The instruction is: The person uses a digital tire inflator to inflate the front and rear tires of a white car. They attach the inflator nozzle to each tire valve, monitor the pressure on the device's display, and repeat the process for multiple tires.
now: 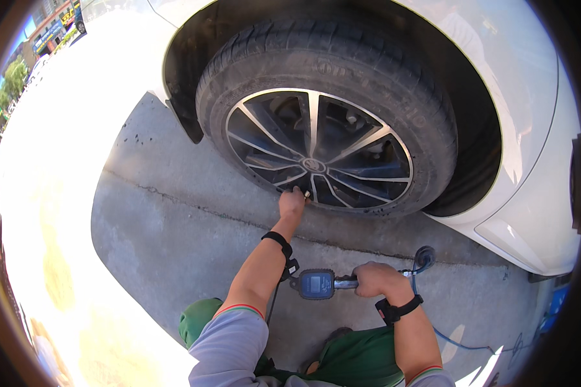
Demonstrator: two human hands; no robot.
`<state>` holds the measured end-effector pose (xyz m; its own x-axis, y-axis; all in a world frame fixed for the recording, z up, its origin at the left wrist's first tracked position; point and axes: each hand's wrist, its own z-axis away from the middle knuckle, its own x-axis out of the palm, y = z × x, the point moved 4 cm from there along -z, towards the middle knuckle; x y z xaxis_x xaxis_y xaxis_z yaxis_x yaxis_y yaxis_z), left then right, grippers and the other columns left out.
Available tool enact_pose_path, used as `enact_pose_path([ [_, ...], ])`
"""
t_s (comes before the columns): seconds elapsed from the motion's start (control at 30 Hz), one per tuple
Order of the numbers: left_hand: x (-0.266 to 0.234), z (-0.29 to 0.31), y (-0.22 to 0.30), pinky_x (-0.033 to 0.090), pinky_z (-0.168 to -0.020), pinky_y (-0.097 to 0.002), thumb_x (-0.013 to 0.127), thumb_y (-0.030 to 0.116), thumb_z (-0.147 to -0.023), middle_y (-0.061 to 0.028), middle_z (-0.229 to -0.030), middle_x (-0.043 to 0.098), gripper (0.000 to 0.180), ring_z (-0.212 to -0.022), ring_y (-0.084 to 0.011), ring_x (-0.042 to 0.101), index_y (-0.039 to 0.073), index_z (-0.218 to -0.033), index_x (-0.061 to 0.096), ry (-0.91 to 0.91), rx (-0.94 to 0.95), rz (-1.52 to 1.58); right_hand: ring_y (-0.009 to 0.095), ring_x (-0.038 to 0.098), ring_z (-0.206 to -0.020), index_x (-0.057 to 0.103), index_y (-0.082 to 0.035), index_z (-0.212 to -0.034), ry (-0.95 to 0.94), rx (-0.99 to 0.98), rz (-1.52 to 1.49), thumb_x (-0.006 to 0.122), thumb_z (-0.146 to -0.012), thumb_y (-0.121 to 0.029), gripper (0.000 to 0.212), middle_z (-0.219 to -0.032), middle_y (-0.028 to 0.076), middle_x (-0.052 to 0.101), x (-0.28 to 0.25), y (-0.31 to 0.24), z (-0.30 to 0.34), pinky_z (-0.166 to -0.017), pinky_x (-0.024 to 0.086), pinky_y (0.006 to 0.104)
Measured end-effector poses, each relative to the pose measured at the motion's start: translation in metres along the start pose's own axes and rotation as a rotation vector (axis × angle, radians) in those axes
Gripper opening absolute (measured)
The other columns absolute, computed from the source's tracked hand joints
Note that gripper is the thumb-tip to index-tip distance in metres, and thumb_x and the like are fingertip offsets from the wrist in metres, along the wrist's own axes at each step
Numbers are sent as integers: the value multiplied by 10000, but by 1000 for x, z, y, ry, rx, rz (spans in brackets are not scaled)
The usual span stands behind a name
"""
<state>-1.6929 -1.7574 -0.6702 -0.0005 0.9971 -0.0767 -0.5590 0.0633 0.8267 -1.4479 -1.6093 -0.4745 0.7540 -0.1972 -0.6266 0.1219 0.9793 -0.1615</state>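
Observation:
My left hand [291, 203] reaches to the lower edge of a spoked alloy wheel [314, 116]. Its fingers are closed around a small metal air chuck [307, 195] at the rim, and they hide most of it. The black tyre [265, 68] is fitted on the wheel, under the arch of a white car [523, 97]. Lower down and to the right, my right hand [379, 280] is wrapped round the metal handle of a digital tyre inflator [317, 284]. The inflator's blue-cased screen faces up, left of that hand.
From the inflator's right end a blue air hose [455, 340] loops and trails over the grey concrete floor [155, 219]. A long crack runs across the concrete below the wheel. Bright sunlight washes out the ground at the left, with a tree [11, 84] beyond.

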Motion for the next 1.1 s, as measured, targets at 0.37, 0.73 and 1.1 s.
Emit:
enact_pose_path([
  [0.37,0,0,0,482,-631,-402,555,328,-1011,-162,-758,746,453,-608,-239,630,-81,-868,689,6,47,6,421,707,-961,753,-19,-972,33,-19,-24,651,-725,-170,308,-984,226,739,2,3,2,-827,567,493],
  [0.73,0,-7,-2,523,-875,-394,495,401,-1043,-139,-833,781,553,-881,-302,726,-41,-856,771,-53,-108,-73,422,709,-958,755,-5,-941,50,-4,-43,644,-722,-150,285,-979,230,738,2,4,5,-825,571,483],
  [1.1,2,-11,-7,394,-508,-391,461,375,-1050,-132,-776,739,500,-497,-184,496,-12,-786,634,-97,-58,-63,406,697,-988,741,-60,-1044,-35,30,15,683,-756,-220,334,-1006,193,744,6,4,1,-838,554,497],
])
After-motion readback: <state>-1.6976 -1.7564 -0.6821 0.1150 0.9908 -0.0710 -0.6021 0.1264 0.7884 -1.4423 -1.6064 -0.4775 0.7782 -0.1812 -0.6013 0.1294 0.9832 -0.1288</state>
